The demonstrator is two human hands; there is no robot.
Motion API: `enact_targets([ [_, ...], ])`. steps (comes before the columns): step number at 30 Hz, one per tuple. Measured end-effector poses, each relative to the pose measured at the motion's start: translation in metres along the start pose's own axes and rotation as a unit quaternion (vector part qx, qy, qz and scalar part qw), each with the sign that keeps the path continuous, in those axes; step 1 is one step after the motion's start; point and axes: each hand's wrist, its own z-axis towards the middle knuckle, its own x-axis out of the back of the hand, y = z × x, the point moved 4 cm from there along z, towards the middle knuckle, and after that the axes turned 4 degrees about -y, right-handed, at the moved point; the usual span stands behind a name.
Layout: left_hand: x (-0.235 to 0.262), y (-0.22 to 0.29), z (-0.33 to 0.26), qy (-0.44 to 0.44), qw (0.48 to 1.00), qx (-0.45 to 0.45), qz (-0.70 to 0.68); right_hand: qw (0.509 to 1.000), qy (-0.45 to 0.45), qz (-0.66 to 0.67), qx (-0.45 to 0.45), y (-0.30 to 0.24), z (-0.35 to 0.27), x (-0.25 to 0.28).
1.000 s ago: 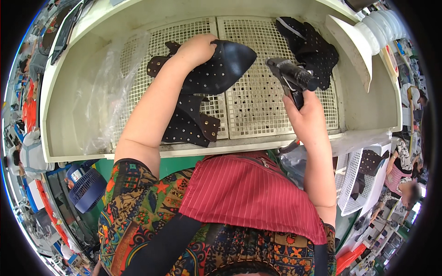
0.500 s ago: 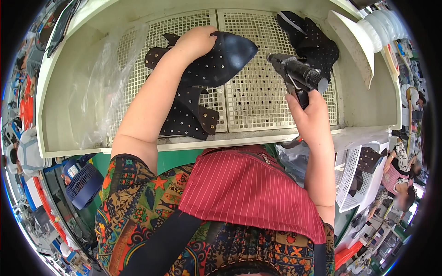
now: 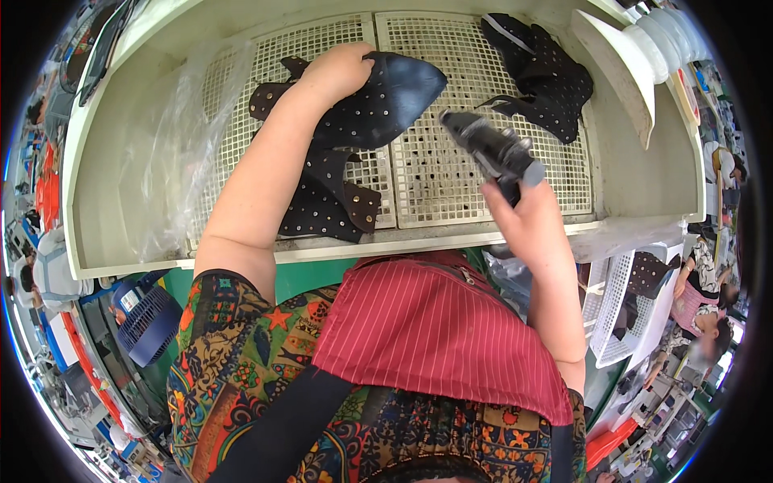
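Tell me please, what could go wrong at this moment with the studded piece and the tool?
1. The right hand aims a dark handheld tool toward the black studded shoe piece, which the left hand holds; the fingers sit close to the tool's line and might be hit.
2. Only one hand pins the piece on the white grid, so it may slip.
3. The clear plastic bag lying nearby could drift in.

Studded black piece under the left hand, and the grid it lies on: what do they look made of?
Studded piece: probably leather or synthetic, matte black, dotted with small shiny metal-looking studs. Grid: looks like cream moulded plastic or coated metal, an even lattice of square holes, smudged dark in places.
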Motion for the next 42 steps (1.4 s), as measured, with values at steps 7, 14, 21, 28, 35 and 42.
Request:
enact_targets([
  [7, 0.029, 0.028, -0.026, 0.063, 0.992, -0.100, 0.048, 0.981, -0.030, 0.158, -0.111, 0.058, 0.007, -0.005],
  [14, 0.088, 0.101, -0.078, 0.070, 0.973, -0.193, -0.104, 0.912, -0.102, 0.349, -0.191, 0.137, 0.005, -0.032],
  [21, 0.070, 0.189, -0.107, -0.036, 0.929, -0.267, -0.252, 0.976, 0.073, 0.163, -0.122, 0.157, -0.033, -0.008],
  [28, -0.032, 0.376, -0.111, -0.220, 0.854, -0.394, -0.259, 0.937, 0.257, 0.238, 0.006, 0.167, -0.152, 0.047],
  [35, -0.178, 0.532, -0.124, -0.385, 0.760, -0.411, -0.325, 0.925, 0.274, 0.137, -0.224, 0.203, -0.279, 0.056],
  [42, -0.307, 0.699, -0.162, -0.455, 0.682, -0.391, -0.418, 0.849, 0.318, 0.261, -0.332, 0.244, -0.383, 0.056],
])
